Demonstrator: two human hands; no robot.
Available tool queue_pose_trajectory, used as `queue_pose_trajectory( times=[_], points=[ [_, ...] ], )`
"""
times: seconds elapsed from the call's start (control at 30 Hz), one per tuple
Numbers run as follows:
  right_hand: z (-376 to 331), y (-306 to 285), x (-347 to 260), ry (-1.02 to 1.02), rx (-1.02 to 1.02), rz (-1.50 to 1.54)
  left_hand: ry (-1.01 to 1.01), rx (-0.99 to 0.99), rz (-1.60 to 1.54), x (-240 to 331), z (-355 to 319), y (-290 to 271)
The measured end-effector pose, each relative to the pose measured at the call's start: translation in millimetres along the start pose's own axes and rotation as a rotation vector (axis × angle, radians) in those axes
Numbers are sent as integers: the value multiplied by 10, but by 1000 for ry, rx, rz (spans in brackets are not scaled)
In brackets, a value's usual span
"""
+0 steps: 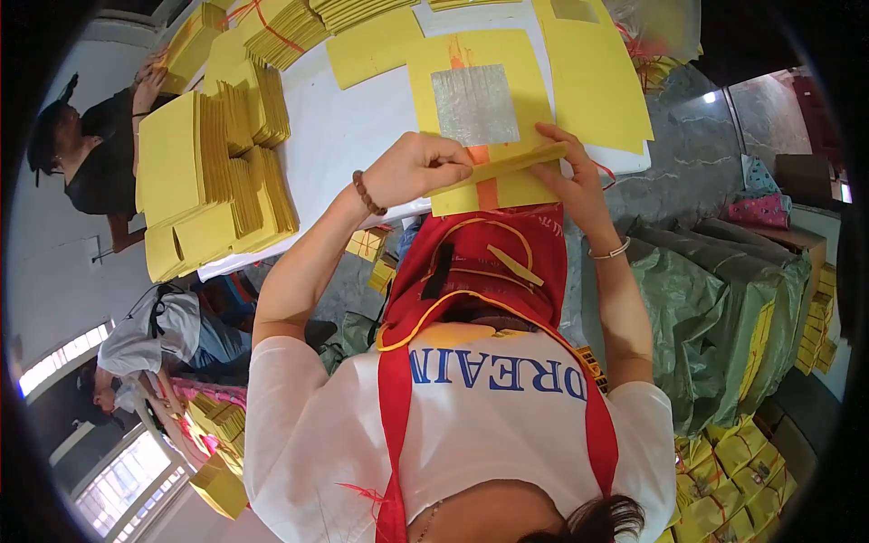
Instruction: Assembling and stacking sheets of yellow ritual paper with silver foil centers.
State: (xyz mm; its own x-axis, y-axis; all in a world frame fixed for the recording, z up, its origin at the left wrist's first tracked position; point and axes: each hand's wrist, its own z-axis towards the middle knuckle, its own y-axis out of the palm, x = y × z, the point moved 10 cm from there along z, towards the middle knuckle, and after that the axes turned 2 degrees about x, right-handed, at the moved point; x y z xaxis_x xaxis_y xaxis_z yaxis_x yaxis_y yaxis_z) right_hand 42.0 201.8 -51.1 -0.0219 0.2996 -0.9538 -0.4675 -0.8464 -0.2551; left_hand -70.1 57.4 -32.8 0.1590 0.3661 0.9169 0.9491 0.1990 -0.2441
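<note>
A yellow paper sheet [421, 86] with a silver foil square [475, 104] and orange markings lies on the white table in front of me. Its near part is folded up into a narrow, thick-looking band [516, 165]. My left hand [424, 169] is closed, its curled fingers pressed on the band's left end. At the other end, my right hand [572, 179] grips the band between thumb and fingers. The near edge of the paper hangs over the table's edge, by my red apron [489, 249]. How many layers the band has, I cannot tell.
Stacks of folded yellow paper [172, 163] fill the table's left side, with tied bundles [281, 36] farther back. More yellow sheets [597, 81] lie at right. Green plastic-covered piles [670, 317] stand on the floor at right. Two other people [100, 149] work at left.
</note>
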Motion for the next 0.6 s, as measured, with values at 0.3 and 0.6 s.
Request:
queue_pose_trajectory(
  times=[0.3, 0.6],
  points=[
    [84, -22, 94, 33, 5, 150, 610, 447, 900, 406, -293, -155],
    [-148, 31, -691, -501, -149, -580, 662, 339, 972, 468, -606, 110]
  ],
)
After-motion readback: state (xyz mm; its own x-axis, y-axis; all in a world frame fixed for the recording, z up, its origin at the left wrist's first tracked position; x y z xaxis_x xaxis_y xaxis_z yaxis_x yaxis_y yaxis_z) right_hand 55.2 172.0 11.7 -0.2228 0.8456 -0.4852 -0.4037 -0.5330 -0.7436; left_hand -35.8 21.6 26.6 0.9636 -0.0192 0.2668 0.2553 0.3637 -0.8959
